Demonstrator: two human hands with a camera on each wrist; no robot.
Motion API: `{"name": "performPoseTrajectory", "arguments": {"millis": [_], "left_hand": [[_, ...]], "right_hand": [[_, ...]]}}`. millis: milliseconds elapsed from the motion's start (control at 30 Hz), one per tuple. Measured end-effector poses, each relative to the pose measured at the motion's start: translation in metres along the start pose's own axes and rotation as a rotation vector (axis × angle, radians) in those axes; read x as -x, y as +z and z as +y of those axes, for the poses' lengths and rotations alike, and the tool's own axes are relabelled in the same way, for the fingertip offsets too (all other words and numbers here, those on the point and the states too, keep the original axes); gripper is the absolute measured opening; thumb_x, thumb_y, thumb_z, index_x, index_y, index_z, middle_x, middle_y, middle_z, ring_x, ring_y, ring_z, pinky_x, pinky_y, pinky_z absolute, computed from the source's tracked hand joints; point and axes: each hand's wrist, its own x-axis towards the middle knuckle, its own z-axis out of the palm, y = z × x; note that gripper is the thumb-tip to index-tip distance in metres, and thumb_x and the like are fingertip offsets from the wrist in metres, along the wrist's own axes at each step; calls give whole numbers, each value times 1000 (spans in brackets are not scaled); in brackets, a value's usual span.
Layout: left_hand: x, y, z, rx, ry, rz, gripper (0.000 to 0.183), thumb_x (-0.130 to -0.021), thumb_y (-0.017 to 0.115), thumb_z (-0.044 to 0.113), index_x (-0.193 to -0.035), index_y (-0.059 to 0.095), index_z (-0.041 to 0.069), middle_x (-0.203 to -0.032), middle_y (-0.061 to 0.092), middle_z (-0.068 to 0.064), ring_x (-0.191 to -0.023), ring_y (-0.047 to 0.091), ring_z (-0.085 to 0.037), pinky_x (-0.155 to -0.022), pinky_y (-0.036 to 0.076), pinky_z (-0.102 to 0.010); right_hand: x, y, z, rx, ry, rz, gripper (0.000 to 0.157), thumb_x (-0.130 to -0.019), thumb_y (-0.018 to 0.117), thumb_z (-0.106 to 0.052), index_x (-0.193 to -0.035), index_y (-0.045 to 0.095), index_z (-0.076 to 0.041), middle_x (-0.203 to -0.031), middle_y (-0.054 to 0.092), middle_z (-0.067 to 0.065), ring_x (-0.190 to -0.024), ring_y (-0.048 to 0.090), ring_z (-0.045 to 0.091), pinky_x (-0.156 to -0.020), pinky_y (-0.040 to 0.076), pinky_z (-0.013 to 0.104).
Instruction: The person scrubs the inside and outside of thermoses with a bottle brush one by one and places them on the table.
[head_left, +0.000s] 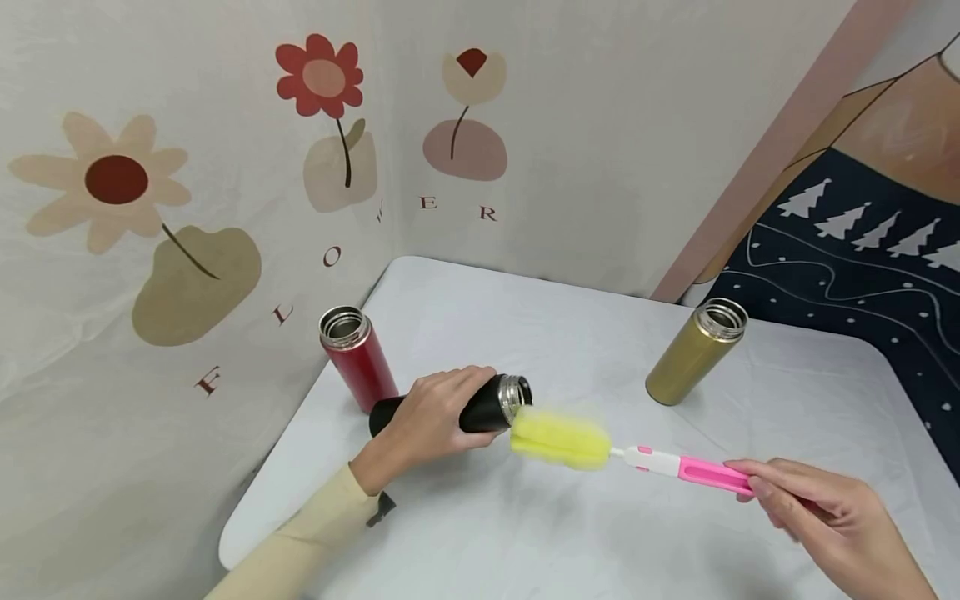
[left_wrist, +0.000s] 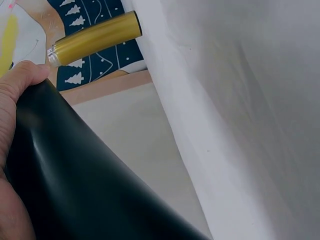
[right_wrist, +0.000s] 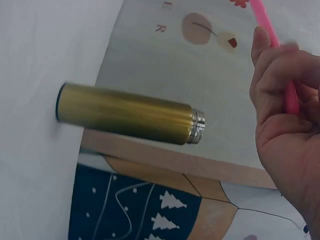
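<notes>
My left hand (head_left: 438, 412) grips a black bottle (head_left: 482, 410) around its body, tilted on its side with the uncapped steel mouth facing right. In the left wrist view the black bottle (left_wrist: 75, 170) fills the lower left. My right hand (head_left: 821, 504) holds a bottle brush (head_left: 712, 473) by its pink handle, fingers curled round it, as the right wrist view also shows. The brush's yellow sponge head (head_left: 562, 439) points left and lies right by the black bottle's mouth, outside it and slightly blurred.
An uncapped red bottle (head_left: 362, 362) stands upright at the left, just behind the black one. An uncapped gold bottle (head_left: 693, 354) stands upright at the right back. The white-covered table (head_left: 480, 317) meets printed cloth walls (head_left: 585, 150) behind and at the left.
</notes>
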Motion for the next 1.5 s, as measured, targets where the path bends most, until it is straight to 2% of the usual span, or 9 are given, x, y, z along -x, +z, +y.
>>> {"name": "performPoseTrajectory", "arguments": {"millis": [200,300,400,533,800,1067,1167,1300,1500], "left_hand": [[4,2,-1,18,6,31,74,-76,98,36,-135,65,5,-123,75,-11,-99,75,-25,-81,65,-43],[4,2,0,50,15,56,73,-76,98,35,-134,65,5,-123,74,-11,-101,76,-25,-83,65,-43],[2,2,4,75,48,55,75,-74,99,35,-134,65,5,-121,74,-9,-101,75,-24,-84,64,-41],[0,5,10,76,118,-3,75,-76,97,35,-135,63,3,-121,74,-8,-100,74,-21,-84,64,-37],[-3,6,13,57,121,-81,72,-79,96,37,-134,66,2,-122,74,-6,-101,74,-21,-84,64,-37],[-4,4,8,58,76,-81,69,-82,94,36,-135,65,3,-123,72,-7,-99,73,-21,-83,64,-38],[-5,2,6,78,52,-65,68,-81,94,33,-135,65,3,-124,71,-7,-97,72,-20,-80,64,-38],[-7,0,3,130,22,10,68,-78,96,28,-134,64,6,-122,69,-4,-90,70,-18,-75,63,-37],[-10,0,6,237,64,129,70,-74,93,24,-133,63,4,-122,66,-7,-90,71,-19,-74,64,-35]], "right_hand": [[-3,2,1,201,35,33,39,-90,76,18,-122,82,-4,-90,72,-12,-74,56,8,-55,44,19],[-7,3,0,241,5,76,43,-86,78,21,-121,82,-4,-89,71,-12,-74,56,6,-60,47,13],[-14,6,-1,214,-43,150,43,-87,77,21,-120,83,-6,-86,69,-11,-70,52,5,-55,42,14],[-24,9,-3,114,-103,218,41,-89,75,22,-119,83,-6,-84,68,-10,-64,45,4,-47,32,23],[-24,3,-4,54,-272,156,46,-85,73,28,-121,81,0,-89,70,-8,-70,49,2,-49,36,22],[-12,7,-2,103,-220,101,56,-78,74,32,-122,81,-3,-96,74,-9,-78,57,4,-56,43,19],[-8,7,0,130,-178,94,57,-78,75,30,-122,82,-6,-98,74,-10,-78,58,5,-58,44,17],[-6,8,2,141,-160,85,58,-78,76,30,-122,82,-8,-98,75,-10,-78,59,5,-61,46,15],[-4,11,5,117,-150,113,57,-80,75,30,-123,81,-6,-98,74,-9,-78,57,5,-57,44,19]]}}
